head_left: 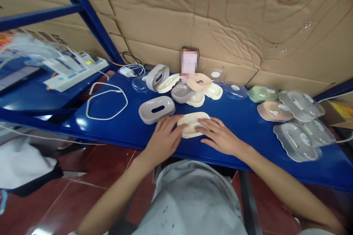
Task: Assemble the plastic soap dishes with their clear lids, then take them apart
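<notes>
My left hand (pixel 164 136) curved against a cream, oval, shallow tray (pixel 191 122), grip unclear, my right hand (pixel 220 136) splayed over its right end, glossy lilac-grey oval slotted cover (pixel 158 102) nearby

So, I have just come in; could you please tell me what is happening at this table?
A person has the left hand and right hand at opposite ends of a cream oval piece on the blue table; whether they grip it is unclear. To its left sits a slotted grey cover. Behind are a peach piece and a phone propped upright. Pieces under clear plastic lie at the right.
</notes>
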{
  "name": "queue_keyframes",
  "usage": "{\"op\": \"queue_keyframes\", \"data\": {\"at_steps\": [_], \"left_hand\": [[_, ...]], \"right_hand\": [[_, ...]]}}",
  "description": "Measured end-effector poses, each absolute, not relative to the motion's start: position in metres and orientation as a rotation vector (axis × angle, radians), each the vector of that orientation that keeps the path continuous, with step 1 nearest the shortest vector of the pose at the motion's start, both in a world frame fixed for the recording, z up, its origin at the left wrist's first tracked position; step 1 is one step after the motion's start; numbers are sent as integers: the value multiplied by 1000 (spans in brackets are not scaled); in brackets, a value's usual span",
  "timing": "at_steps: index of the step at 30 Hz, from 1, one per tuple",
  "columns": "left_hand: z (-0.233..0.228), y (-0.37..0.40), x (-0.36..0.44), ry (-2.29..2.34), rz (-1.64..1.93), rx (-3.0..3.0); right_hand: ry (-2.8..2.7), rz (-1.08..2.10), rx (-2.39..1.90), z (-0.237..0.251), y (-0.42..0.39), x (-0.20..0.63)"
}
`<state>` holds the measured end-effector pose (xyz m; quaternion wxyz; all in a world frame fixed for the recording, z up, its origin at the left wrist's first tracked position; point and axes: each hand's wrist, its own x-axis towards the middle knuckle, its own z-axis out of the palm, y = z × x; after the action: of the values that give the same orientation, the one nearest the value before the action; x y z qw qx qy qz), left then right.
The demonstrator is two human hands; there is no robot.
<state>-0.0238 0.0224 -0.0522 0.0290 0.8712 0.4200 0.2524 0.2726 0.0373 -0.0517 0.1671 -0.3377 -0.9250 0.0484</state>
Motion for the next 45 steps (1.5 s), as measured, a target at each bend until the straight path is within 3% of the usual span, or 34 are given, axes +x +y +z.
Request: {"op": "queue_keyframes", "data": {"at_steps": [3, 5, 10, 16, 27, 32, 37, 45], "left_hand": [[-57, 35, -44, 1790, 928, 2552], [-58, 39, -52, 1883, 942, 2498], [-48, 23, -27, 1544, 1116, 2554], [-47, 13, 16, 1052, 867, 2800], [-67, 23, 1, 985, 770, 2755], [-65, 21, 1, 998, 815, 2692], [-65, 21, -3, 1082, 844, 2466], [-63, 27, -9, 1019, 770, 2143]], "right_hand": [[-2613, 151, -975, -50, 31, 280], [-2574, 169, -1034, -48, 25, 286], [-2365, 231, -1216, -53, -7, 284], [-2305, 150, -1285, -63, -25, 283], [-2373, 128, -1240, -54, -11, 289], [-2311, -63, -1512, -31, 73, 342], [-2097, -106, -1824, -49, 145, 378], [-2080, 68, -1618, -40, 64, 374]]}}
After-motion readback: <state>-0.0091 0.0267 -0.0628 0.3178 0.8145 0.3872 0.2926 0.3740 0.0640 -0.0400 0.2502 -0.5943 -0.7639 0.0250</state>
